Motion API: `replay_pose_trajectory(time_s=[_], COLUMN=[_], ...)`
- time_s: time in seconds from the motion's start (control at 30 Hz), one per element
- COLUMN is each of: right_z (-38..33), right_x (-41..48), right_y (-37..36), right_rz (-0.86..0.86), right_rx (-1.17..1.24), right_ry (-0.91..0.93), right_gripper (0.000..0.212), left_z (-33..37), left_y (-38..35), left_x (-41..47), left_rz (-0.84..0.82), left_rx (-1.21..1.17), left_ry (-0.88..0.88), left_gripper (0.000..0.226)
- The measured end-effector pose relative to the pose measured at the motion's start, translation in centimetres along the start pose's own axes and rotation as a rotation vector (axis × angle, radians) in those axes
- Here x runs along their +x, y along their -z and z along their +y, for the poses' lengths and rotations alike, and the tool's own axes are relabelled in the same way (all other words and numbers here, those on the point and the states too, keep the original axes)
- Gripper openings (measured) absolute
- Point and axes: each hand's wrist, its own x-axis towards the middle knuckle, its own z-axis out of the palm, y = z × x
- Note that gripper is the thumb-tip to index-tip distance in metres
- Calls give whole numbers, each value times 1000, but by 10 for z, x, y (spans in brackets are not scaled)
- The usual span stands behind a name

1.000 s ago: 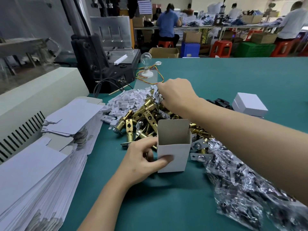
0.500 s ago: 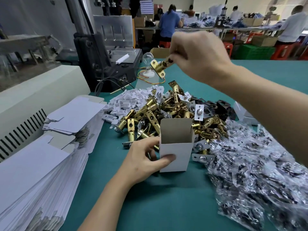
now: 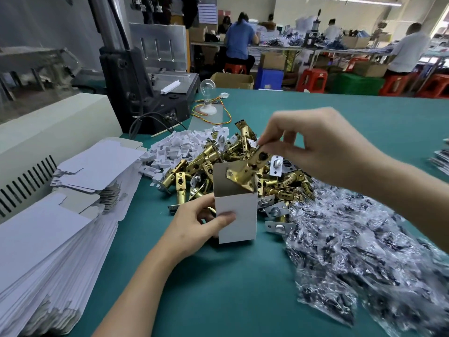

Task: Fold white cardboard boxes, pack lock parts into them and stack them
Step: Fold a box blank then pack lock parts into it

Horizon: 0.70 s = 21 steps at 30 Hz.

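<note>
The left hand (image 3: 192, 227) grips the box (image 3: 237, 215) upright so the right hand (image 3: 315, 147), at its two o'clock, can lower its pinched latch (image 3: 247, 170) inside.

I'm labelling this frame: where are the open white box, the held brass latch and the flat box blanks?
open white box (image 3: 239, 217): head view, front wall.
brass latch (image 3: 239, 176): head view, faceplate end.
flat box blanks (image 3: 48, 239): head view, top sheet.

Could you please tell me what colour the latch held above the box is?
The latch is brass-gold; the head view shows it best.
</note>
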Motion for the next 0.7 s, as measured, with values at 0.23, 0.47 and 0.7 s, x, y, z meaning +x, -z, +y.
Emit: replay_pose_trajectory(time_s=[0.23, 0.47, 0.7], right_z=[1, 2, -10], right_x=[6, 20, 19], right_y=[-8, -8, -26], right_rz=[-17, -107, -342], right_rx=[-74, -96, -373], right_ry=[60, 109, 180], right_gripper=[6, 8, 16], left_z=[2, 4, 3], left_y=[2, 2, 2], left_x=[-2, -2, -1], left_rz=[-28, -66, -55], left_rx=[19, 41, 29], left_ry=[8, 16, 16], left_gripper=[33, 37, 37])
